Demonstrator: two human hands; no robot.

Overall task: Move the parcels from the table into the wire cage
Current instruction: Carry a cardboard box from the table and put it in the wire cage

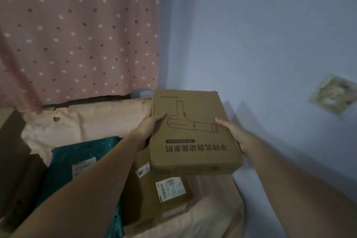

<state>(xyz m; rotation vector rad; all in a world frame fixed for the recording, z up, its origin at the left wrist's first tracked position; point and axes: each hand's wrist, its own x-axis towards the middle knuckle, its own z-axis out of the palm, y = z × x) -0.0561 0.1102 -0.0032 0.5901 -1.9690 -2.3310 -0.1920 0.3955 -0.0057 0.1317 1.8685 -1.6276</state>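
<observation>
Both hands grip a flat cardboard box (193, 131): left hand (148, 131) on its left edge, right hand (235, 135) on its right. Below it lie a teal mailer (77, 160) and a labelled brown parcel (170, 191).

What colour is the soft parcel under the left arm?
The soft parcel is dark teal green, with a white label; the head view shows it.

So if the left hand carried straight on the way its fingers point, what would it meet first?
The left hand points up and right, already against the cardboard box it holds with the right hand. Past the box, probably the blue wall, though depth is unclear.
</observation>
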